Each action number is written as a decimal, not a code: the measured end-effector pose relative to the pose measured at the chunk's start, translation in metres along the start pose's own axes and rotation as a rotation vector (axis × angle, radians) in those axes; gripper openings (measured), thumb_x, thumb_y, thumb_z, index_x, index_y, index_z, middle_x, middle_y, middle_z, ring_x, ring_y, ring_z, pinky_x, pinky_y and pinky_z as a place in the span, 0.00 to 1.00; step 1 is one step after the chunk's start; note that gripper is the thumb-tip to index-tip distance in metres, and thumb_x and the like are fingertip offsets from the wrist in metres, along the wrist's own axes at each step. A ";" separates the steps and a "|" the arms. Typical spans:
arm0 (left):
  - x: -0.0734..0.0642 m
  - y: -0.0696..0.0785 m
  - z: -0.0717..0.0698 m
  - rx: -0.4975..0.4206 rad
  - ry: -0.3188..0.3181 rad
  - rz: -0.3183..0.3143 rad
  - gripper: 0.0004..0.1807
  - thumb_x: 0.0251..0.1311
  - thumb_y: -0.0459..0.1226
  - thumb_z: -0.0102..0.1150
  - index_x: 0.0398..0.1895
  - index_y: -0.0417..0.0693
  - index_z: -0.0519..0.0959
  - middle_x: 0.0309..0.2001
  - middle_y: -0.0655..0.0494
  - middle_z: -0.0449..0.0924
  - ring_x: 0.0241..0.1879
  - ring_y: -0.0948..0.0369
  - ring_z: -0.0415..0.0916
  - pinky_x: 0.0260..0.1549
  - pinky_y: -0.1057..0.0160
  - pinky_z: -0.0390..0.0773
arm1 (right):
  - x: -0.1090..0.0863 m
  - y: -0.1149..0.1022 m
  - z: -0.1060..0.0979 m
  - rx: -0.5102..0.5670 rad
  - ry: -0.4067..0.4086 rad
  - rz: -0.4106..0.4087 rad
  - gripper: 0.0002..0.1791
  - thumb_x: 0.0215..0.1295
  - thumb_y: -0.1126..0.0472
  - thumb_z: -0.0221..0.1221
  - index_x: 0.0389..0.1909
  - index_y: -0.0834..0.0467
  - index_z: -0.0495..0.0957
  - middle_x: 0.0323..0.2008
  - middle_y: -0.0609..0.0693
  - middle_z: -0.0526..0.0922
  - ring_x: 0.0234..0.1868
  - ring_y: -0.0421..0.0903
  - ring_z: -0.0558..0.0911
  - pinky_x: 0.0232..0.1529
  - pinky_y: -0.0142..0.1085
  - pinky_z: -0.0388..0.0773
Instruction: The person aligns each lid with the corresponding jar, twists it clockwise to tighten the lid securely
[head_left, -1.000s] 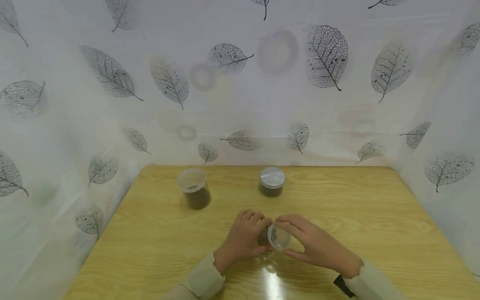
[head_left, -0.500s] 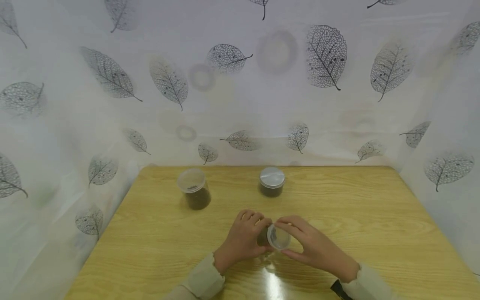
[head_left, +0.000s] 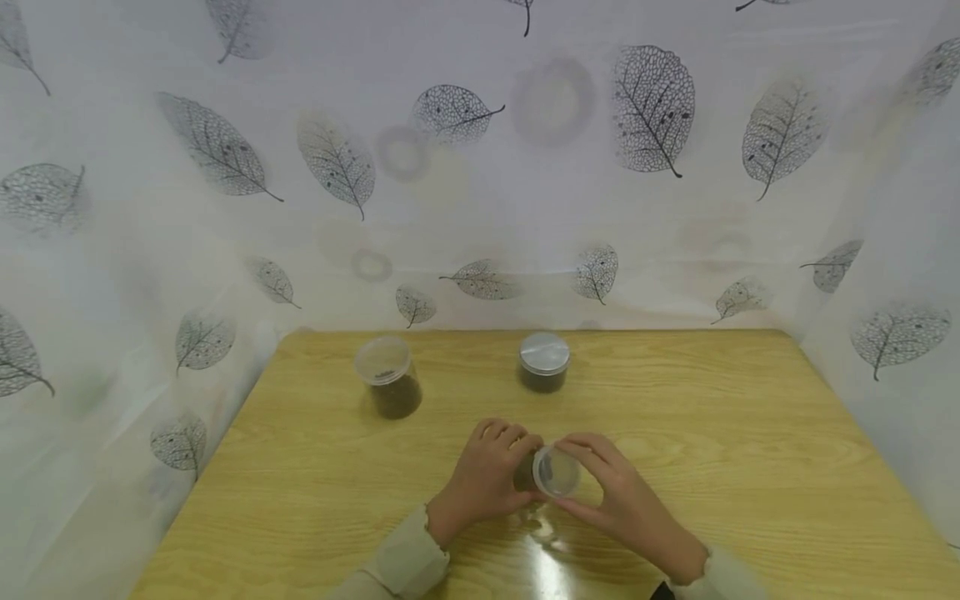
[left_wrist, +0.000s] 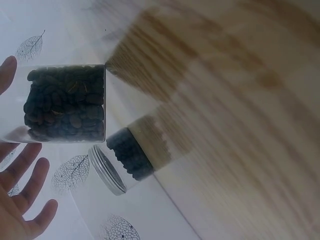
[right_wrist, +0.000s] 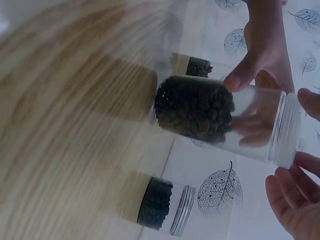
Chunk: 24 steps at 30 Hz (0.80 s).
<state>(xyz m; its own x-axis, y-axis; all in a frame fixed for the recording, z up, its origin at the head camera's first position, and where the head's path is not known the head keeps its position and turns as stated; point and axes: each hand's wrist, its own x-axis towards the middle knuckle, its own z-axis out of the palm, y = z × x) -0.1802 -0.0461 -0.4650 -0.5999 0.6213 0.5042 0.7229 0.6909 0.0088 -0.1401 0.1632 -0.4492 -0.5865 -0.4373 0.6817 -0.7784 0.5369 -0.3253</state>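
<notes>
A clear jar [right_wrist: 195, 110], partly filled with dark, seed-like pieces, stands on the table in front of the person. My left hand [head_left: 487, 475] grips its body, thumb on the near side and fingers round the far side. On the jar's mouth sits a translucent, ridged lid [right_wrist: 288, 131]. My right hand [head_left: 626, 500] holds this lid by its rim between thumb and fingers. The left wrist view shows the jar's lower part and the left hand's fingers [left_wrist: 32, 187], while the lid is out of that frame.
A jar with a translucent lid [head_left: 388, 379] and dark contents stands at the back left. Farther right at the back is a shorter jar with a silver lid [head_left: 544, 364]. Leaf-print sheeting [head_left: 480, 208] surrounds the wooden table [head_left: 712, 400].
The right hand has turned slightly about the lid, its wrist shifting left and down in the head view. Left hand and jar stay nearly in place.
</notes>
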 end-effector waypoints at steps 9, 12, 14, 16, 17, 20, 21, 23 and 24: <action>0.000 0.000 -0.001 0.001 -0.008 -0.001 0.36 0.29 0.65 0.71 0.43 0.58 0.78 0.39 0.65 0.79 0.40 0.65 0.73 0.51 0.60 0.73 | -0.003 -0.006 0.004 -0.016 0.023 0.094 0.34 0.46 0.47 0.70 0.52 0.61 0.75 0.49 0.48 0.76 0.48 0.44 0.77 0.54 0.23 0.72; 0.000 0.000 -0.001 -0.006 -0.009 -0.003 0.36 0.29 0.64 0.72 0.43 0.58 0.77 0.39 0.65 0.79 0.41 0.65 0.74 0.52 0.60 0.73 | -0.002 -0.006 0.000 -0.033 -0.022 0.108 0.38 0.42 0.49 0.72 0.55 0.62 0.73 0.50 0.49 0.75 0.49 0.44 0.76 0.51 0.31 0.77; 0.000 0.000 -0.001 -0.009 -0.011 -0.005 0.36 0.29 0.64 0.72 0.44 0.58 0.77 0.39 0.65 0.79 0.41 0.65 0.74 0.52 0.60 0.73 | 0.000 -0.005 -0.003 -0.044 -0.059 0.107 0.41 0.41 0.49 0.73 0.57 0.62 0.71 0.51 0.49 0.75 0.50 0.44 0.75 0.51 0.35 0.77; -0.001 0.000 -0.001 -0.013 -0.009 -0.006 0.36 0.29 0.63 0.73 0.44 0.58 0.77 0.39 0.65 0.79 0.41 0.65 0.74 0.52 0.60 0.74 | 0.002 -0.002 -0.007 -0.049 -0.088 0.090 0.43 0.39 0.50 0.74 0.58 0.61 0.70 0.52 0.50 0.74 0.52 0.45 0.75 0.52 0.36 0.77; -0.001 0.000 -0.001 -0.016 -0.009 -0.006 0.36 0.29 0.63 0.73 0.44 0.58 0.77 0.39 0.65 0.79 0.41 0.65 0.74 0.52 0.60 0.74 | 0.003 -0.001 -0.009 -0.049 -0.103 0.089 0.44 0.38 0.51 0.75 0.58 0.61 0.70 0.53 0.50 0.73 0.53 0.45 0.74 0.53 0.36 0.77; -0.001 0.000 0.000 -0.022 -0.008 -0.008 0.36 0.28 0.62 0.73 0.44 0.57 0.77 0.39 0.65 0.79 0.42 0.65 0.74 0.52 0.60 0.74 | 0.005 0.006 -0.012 -0.035 -0.120 0.049 0.45 0.35 0.53 0.76 0.59 0.61 0.70 0.53 0.50 0.73 0.54 0.46 0.74 0.52 0.40 0.78; -0.001 0.000 0.000 -0.024 -0.006 -0.007 0.36 0.28 0.62 0.73 0.44 0.57 0.77 0.39 0.64 0.79 0.42 0.65 0.74 0.52 0.60 0.74 | 0.005 0.007 -0.012 -0.032 -0.125 0.039 0.45 0.34 0.53 0.76 0.59 0.60 0.70 0.54 0.49 0.73 0.54 0.46 0.74 0.51 0.41 0.78; -0.001 -0.001 0.000 -0.029 -0.001 -0.004 0.36 0.28 0.63 0.74 0.43 0.57 0.77 0.39 0.64 0.79 0.42 0.64 0.74 0.52 0.60 0.74 | 0.006 0.012 -0.012 -0.011 -0.133 0.016 0.45 0.35 0.53 0.76 0.59 0.60 0.70 0.54 0.49 0.74 0.54 0.46 0.74 0.50 0.44 0.79; -0.001 -0.001 0.001 -0.030 0.004 -0.003 0.36 0.28 0.63 0.74 0.43 0.57 0.77 0.39 0.64 0.79 0.41 0.64 0.75 0.52 0.59 0.74 | 0.006 0.014 -0.012 0.000 -0.133 -0.007 0.44 0.36 0.53 0.76 0.58 0.60 0.71 0.53 0.50 0.74 0.53 0.46 0.74 0.49 0.45 0.79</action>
<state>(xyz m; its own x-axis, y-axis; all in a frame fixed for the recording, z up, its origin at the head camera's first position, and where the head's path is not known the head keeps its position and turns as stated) -0.1802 -0.0473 -0.4664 -0.6006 0.6182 0.5072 0.7313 0.6811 0.0357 -0.1515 0.1770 -0.4417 -0.6054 -0.5330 0.5911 -0.7828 0.5331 -0.3211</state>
